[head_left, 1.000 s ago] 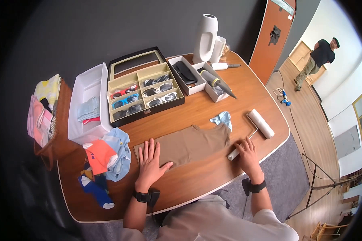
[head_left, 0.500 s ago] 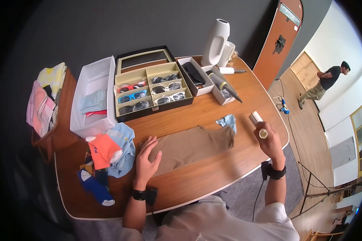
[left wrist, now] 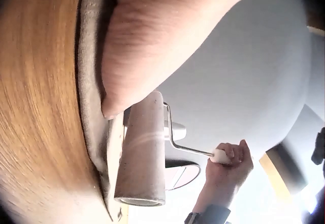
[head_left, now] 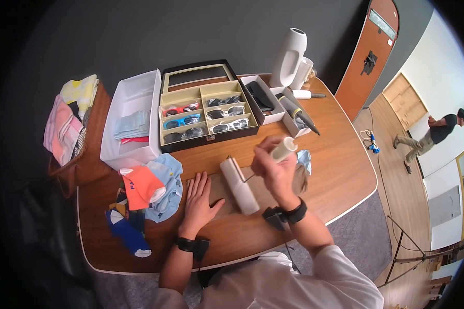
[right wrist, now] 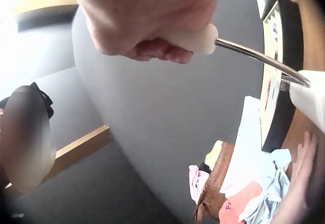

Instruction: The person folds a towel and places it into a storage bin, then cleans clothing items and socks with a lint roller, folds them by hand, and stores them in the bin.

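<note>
A brown garment [head_left: 219, 191] lies spread on the wooden table, its middle hidden behind a white lint roller [head_left: 241, 188]. My right hand [head_left: 276, 172] grips the roller's pale handle [head_left: 283, 149]; in the right wrist view the fingers [right wrist: 162, 51] curl round it. The left hand [head_left: 198, 206] rests flat on the garment's left end, fingers straight. In the left wrist view the roller [left wrist: 144, 153] stands close beside that hand [left wrist: 152, 36], at the cloth. A light blue cloth [head_left: 304, 160] lies at the garment's right end.
Left of the garment are a light blue garment [head_left: 171, 180], an orange cloth [head_left: 139, 188] and a blue sock [head_left: 126, 234]. Behind stand a white bin [head_left: 108, 139], a sunglasses case [head_left: 211, 139], small boxes [head_left: 268, 118] and a white vase [head_left: 288, 62]. A person [head_left: 441, 131] walks far right.
My right hand has picked up the lint roller from the table's right side and carried it left over the brown garment. The left hand has stayed on the garment's left end.
</note>
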The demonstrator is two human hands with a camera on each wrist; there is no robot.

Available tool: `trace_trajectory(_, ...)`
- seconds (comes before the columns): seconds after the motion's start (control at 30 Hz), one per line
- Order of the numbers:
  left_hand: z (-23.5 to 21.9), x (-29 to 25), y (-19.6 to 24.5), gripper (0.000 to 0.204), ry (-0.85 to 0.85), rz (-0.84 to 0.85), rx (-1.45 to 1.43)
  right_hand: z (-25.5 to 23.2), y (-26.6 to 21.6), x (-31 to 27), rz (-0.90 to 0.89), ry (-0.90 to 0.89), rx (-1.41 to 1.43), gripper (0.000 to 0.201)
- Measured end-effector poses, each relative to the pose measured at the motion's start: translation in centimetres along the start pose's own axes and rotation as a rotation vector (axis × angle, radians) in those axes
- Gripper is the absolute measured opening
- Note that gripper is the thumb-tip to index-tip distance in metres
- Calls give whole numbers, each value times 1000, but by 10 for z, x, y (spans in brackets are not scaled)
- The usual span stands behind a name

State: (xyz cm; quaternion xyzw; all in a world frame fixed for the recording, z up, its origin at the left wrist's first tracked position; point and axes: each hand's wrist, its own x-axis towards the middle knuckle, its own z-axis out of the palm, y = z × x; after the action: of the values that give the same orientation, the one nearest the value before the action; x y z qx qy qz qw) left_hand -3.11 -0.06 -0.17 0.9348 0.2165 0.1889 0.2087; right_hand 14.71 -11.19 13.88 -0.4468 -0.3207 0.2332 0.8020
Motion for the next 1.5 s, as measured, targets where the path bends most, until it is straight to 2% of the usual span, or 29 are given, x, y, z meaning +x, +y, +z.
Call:
trace_trajectory(0.1,-1,0,3,74,6,2,29,12,15,-8,59,35,27,10)
trace_trajectory(0.23,-1,-1,3,73,5,7,36,7,17,-13,64,35,-115,9)
trace_trajectory(0.3,-1,0,3,74,16,3,38,1,21,-10,-89,6,-347,8)
trace_trajectory(0.4,-2,0,2,73,9,-3,32,-2,12,-7,-117,-22,-428,9)
trace_trajectory(0.5,-1,-1,0,73,8,1,19,-20,8,-1,-162,28,-444,10)
trace_trajectory(0.57,-2,-1,-1,73,8,-1,14,-36,4,3,-133,90,-470,9)
trace_trajectory(0.7,-3,-1,-2,75,-13,-13,-20,-57,-13,8,-87,152,-391,7)
trace_trajectory(0.77,-3,-2,-3,76,-11,-11,-22,-68,-18,9,-127,199,-363,6)
trace_trajectory(0.9,-3,-2,-4,75,16,-21,-70,-97,-19,13,-191,223,-446,7)
trace_trajectory(1.03,1,-1,-10,75,36,-13,-98,-114,-24,24,-191,222,-399,7)
trace_trajectory(1.3,-1,-1,-9,71,27,-26,-97,-75,-46,14,-211,148,-443,7)
trace_trajectory(1.43,-3,0,-11,70,11,-22,-90,-49,-43,-6,-103,126,-438,9)
trace_trajectory(1.5,-3,0,-11,70,-5,-26,-90,-59,-31,-15,-93,84,-500,10)
